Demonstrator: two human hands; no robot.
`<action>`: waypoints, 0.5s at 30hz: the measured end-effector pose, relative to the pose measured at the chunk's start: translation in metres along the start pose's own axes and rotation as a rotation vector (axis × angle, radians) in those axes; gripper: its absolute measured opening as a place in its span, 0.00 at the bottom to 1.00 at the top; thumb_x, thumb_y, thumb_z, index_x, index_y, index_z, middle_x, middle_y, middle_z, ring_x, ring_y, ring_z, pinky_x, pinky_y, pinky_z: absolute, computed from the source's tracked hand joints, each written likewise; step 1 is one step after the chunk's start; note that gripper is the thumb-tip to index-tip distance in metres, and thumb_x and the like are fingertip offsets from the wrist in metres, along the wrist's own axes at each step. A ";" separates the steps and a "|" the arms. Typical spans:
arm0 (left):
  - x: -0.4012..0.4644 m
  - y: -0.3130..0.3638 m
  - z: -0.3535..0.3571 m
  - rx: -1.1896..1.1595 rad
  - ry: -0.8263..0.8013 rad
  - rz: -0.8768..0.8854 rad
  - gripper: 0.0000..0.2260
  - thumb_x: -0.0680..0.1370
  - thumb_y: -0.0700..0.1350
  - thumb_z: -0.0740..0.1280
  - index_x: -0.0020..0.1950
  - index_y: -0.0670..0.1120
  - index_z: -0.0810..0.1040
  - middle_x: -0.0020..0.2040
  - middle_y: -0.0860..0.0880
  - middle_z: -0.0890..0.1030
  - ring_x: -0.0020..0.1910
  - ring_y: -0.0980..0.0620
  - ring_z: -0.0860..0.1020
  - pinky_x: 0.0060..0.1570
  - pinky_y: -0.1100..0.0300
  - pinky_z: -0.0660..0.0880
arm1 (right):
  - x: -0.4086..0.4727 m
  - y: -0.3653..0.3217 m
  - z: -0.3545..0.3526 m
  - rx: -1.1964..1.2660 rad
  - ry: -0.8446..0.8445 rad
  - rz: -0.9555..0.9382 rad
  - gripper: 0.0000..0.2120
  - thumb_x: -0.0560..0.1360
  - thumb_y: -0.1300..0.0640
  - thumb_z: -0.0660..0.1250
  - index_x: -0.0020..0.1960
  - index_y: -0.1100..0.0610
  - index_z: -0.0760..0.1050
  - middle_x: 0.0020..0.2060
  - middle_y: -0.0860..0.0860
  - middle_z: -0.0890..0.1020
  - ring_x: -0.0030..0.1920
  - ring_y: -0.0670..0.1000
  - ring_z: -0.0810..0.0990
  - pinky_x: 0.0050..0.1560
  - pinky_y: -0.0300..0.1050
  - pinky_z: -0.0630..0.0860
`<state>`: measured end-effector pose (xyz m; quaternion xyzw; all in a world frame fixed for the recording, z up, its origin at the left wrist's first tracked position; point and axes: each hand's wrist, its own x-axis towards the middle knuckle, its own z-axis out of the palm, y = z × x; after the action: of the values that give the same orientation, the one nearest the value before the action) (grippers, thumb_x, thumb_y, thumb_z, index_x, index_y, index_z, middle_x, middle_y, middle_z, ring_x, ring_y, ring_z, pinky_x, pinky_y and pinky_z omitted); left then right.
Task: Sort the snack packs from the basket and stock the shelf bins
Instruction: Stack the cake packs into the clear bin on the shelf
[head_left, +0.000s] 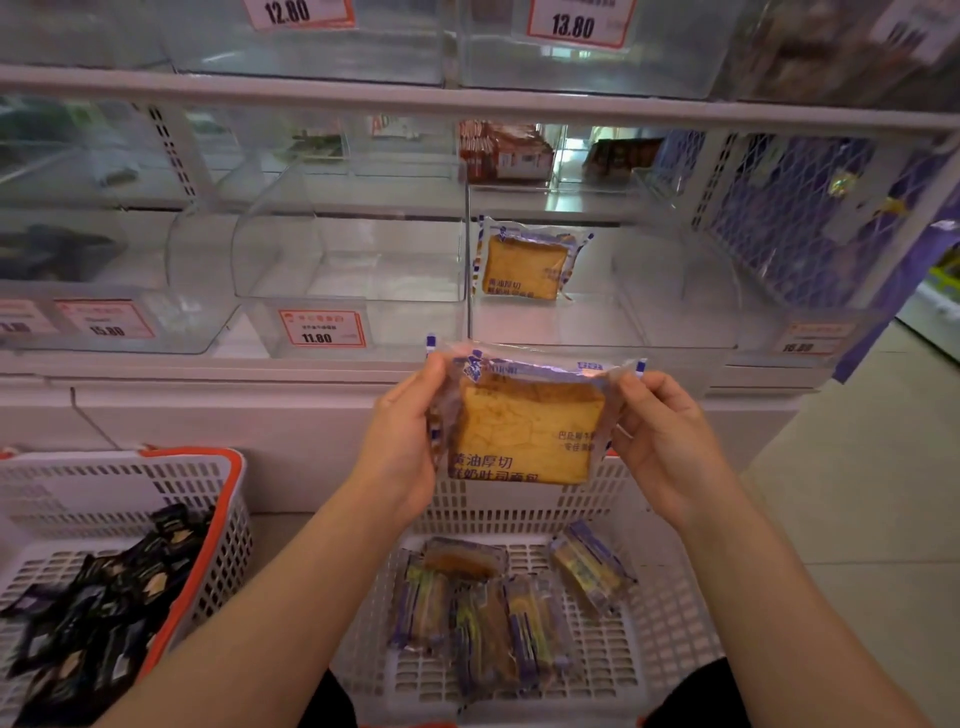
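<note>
Head view: both hands hold one toast pack (524, 426) upright in front of the shelf, above the white basket (670, 613). Left hand (402, 441) grasps the pack's left edge, fingers curled behind it and thumb on the front. Right hand (662, 441) pinches the right edge, fingers clenched on the wrapper. A second toast pack (524, 265) stands upright at the left side of a clear shelf bin (675, 322). The neighbouring clear bin (353, 260) to its left carries a price tag (322, 328) reading 11.80. More wrapped snack packs (498, 618) lie loose in the white basket. An orange-rimmed basket (208, 499) at the left holds dark packets (98, 608).
</note>
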<state>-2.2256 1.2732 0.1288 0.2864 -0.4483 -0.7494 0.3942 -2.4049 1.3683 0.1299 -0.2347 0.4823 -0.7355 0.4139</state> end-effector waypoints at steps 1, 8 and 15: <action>0.001 0.002 0.000 0.000 0.008 -0.008 0.14 0.72 0.55 0.62 0.47 0.52 0.84 0.38 0.50 0.84 0.38 0.52 0.83 0.33 0.60 0.78 | 0.001 0.000 0.003 -0.036 0.012 -0.001 0.08 0.74 0.60 0.63 0.37 0.54 0.69 0.34 0.50 0.80 0.33 0.48 0.76 0.37 0.45 0.72; 0.029 0.042 0.012 -0.015 -0.076 0.150 0.13 0.69 0.58 0.65 0.48 0.55 0.84 0.41 0.53 0.84 0.37 0.56 0.82 0.31 0.65 0.76 | 0.015 -0.035 0.029 -0.520 -0.187 -0.146 0.11 0.69 0.65 0.70 0.49 0.55 0.76 0.41 0.50 0.83 0.40 0.43 0.80 0.44 0.40 0.77; 0.079 0.078 0.019 0.376 0.089 0.254 0.09 0.80 0.48 0.59 0.52 0.50 0.79 0.51 0.52 0.82 0.46 0.61 0.79 0.50 0.63 0.73 | 0.070 -0.071 0.051 -0.375 0.011 -0.219 0.10 0.71 0.67 0.68 0.46 0.53 0.76 0.35 0.43 0.82 0.34 0.38 0.81 0.34 0.31 0.77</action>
<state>-2.2560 1.1924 0.2013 0.3288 -0.5946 -0.5839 0.4443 -2.4321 1.2974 0.2122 -0.3548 0.5844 -0.6747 0.2781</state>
